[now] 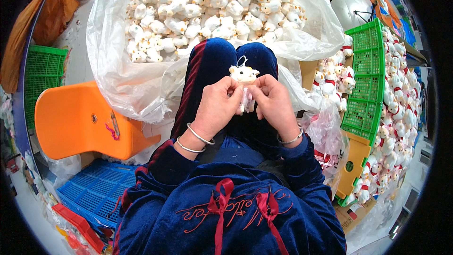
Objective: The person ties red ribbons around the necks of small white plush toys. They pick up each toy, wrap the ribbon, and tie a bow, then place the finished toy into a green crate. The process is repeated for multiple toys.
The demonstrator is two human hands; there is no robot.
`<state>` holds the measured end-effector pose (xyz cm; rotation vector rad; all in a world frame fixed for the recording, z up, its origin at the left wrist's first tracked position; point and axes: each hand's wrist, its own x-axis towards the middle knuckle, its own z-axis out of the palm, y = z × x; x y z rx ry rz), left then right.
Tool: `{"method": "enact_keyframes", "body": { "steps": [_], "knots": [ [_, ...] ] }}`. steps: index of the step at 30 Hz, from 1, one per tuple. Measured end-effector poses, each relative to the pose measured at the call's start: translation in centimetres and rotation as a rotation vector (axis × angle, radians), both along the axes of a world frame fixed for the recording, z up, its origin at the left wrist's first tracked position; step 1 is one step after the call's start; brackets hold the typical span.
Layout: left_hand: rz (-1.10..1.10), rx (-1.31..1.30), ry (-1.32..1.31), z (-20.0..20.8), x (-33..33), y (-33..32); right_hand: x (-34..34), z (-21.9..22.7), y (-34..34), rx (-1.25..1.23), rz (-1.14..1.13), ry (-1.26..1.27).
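Orange plastic makes up the chair left of the hands, its seat serving as a handy shelf for a small grey hand tool with pink cord, probably kept there for easy reach. Beyond the hands, a translucent plastic sack spreads wide around a heap of white plush animals, its mouth seemingly left open so they can be picked out easily. Close together above the lap, the left hand and right hand pinch one white plush animal between thumbs and forefingers below its head, face up (a white loop stands free above it), apparently to steady so small a body. To the right hand's right sits a clear bag with pink and red contents; farther out, a green plastic crate probably holds back the red-collared plush animals.
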<state>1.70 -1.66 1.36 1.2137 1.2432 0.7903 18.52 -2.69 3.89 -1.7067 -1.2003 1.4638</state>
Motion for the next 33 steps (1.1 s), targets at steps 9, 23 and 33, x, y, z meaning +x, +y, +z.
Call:
{"method": "enact_keyframes", "body": {
  "steps": [9, 23, 33],
  "knots": [
    [0.009, -0.012, -0.019, 0.0, 0.1, -0.2, 0.9, 0.4, -0.2, -0.046, 0.053, 0.056],
    [0.001, 0.020, 0.066, -1.0, 0.6, 0.0, 1.2, -3.0, -0.8, 0.086, -0.046, 0.153],
    [0.038, -0.055, -0.166, -1.6, 0.6, -0.4, 0.8, -3.1, -1.0, 0.157, -0.056, 0.093]
  ]
}}
